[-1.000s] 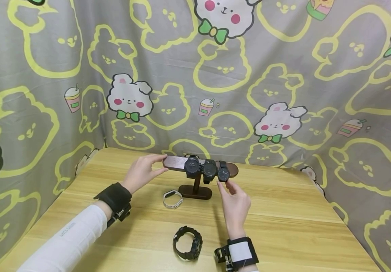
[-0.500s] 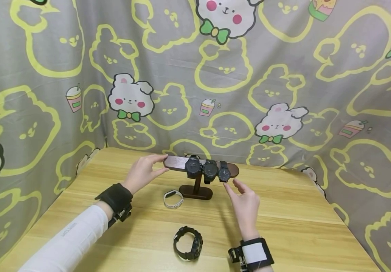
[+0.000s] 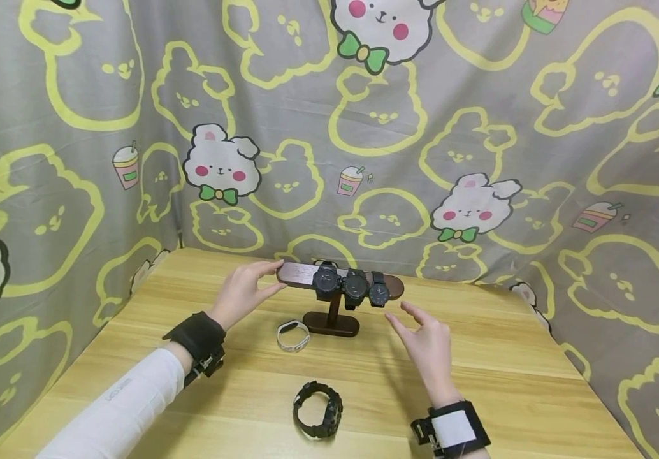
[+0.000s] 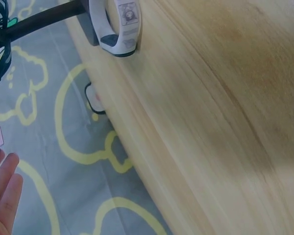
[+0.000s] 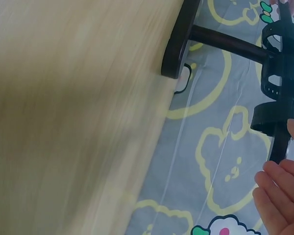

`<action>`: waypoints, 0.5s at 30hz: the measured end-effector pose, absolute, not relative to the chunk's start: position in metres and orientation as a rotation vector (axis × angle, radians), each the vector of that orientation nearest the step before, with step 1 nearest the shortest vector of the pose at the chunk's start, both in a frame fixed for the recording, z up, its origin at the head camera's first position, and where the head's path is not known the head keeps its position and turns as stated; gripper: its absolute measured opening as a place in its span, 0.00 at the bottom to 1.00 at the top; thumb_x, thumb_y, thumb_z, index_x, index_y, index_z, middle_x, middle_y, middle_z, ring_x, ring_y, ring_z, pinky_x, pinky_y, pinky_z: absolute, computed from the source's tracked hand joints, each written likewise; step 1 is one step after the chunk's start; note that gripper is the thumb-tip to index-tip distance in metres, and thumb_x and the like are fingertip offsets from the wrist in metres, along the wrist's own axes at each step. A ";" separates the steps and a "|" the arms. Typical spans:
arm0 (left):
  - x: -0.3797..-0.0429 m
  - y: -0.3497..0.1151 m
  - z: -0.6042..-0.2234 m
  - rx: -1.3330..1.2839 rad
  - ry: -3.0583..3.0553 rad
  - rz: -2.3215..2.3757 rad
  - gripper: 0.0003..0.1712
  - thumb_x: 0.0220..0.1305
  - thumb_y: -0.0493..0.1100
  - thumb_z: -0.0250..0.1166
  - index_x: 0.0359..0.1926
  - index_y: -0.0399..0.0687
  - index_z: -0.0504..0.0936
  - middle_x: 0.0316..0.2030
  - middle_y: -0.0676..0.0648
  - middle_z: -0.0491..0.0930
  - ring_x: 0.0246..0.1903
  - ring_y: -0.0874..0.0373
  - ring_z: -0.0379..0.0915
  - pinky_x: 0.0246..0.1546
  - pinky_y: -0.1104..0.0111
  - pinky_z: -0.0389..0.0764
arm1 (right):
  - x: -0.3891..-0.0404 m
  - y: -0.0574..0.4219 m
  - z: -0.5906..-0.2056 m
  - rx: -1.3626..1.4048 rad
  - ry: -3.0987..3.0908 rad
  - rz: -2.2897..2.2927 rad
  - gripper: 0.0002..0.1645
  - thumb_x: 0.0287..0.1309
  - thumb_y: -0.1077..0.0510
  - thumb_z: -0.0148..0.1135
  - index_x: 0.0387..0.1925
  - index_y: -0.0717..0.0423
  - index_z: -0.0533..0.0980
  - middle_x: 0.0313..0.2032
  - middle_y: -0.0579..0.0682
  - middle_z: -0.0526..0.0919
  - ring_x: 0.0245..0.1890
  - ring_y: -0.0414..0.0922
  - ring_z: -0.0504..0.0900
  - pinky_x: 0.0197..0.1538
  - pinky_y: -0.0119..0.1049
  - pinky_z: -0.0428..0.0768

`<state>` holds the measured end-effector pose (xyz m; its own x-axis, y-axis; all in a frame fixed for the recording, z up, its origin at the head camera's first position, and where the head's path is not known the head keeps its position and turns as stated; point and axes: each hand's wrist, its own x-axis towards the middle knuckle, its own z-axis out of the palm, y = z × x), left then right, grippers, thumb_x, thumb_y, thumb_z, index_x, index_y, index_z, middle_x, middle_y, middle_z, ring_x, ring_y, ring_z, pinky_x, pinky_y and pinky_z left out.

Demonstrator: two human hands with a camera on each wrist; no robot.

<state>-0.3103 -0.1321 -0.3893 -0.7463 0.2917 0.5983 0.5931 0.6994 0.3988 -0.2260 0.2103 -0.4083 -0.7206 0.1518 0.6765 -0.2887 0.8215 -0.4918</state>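
A dark brown wooden watch stand (image 3: 296, 274) stands near the back of the table, a bar on a post and oval base (image 3: 332, 324). Three black watches are strapped round its bar: a left one (image 3: 326, 280), a middle one (image 3: 355, 287) and a smaller right one (image 3: 378, 292). My left hand (image 3: 242, 292) pinches the bar's left end between thumb and fingers. Just off the right end, my right hand (image 3: 428, 347) holds nothing, thumb and fingers parted. In the right wrist view its fingers (image 5: 279, 188) are extended beside the bar's tip.
A white fitness band (image 3: 288, 327) lies on the table in front of the stand's base. Closer to me is another black watch (image 3: 332, 414), its strap closed in a loop. A grey patterned curtain (image 3: 306, 217) hangs behind the wooden table (image 3: 238, 395).
My right hand has left the smaller watch at the bar's right end and moved right and toward me, its thumb and fingers spreading. My left hand keeps its hold on the bar.
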 end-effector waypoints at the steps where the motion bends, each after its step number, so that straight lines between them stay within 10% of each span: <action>1: -0.310 -0.132 -0.389 -0.674 -2.409 -0.815 0.29 0.60 0.46 0.76 0.61 0.42 0.83 0.55 0.39 0.87 0.50 0.43 0.87 0.47 0.52 0.87 | -0.226 0.212 -0.408 0.109 -2.261 0.751 0.24 0.48 0.56 0.81 0.45 0.66 0.87 0.40 0.63 0.91 0.35 0.61 0.91 0.29 0.42 0.86; 4: -0.308 -0.131 -0.391 -0.664 -2.416 -0.834 0.29 0.61 0.46 0.75 0.62 0.41 0.82 0.56 0.39 0.86 0.53 0.42 0.86 0.51 0.50 0.86 | -0.223 0.216 -0.405 0.125 -2.293 0.741 0.24 0.49 0.56 0.81 0.46 0.65 0.87 0.40 0.63 0.91 0.35 0.61 0.91 0.23 0.36 0.78; 15: -0.291 -0.133 -0.396 -0.655 -2.451 -0.871 0.35 0.63 0.45 0.74 0.68 0.40 0.76 0.59 0.36 0.84 0.55 0.41 0.84 0.58 0.47 0.83 | -0.210 0.224 -0.397 0.194 -2.431 0.743 0.26 0.51 0.55 0.80 0.50 0.63 0.85 0.46 0.63 0.90 0.46 0.63 0.89 0.51 0.59 0.86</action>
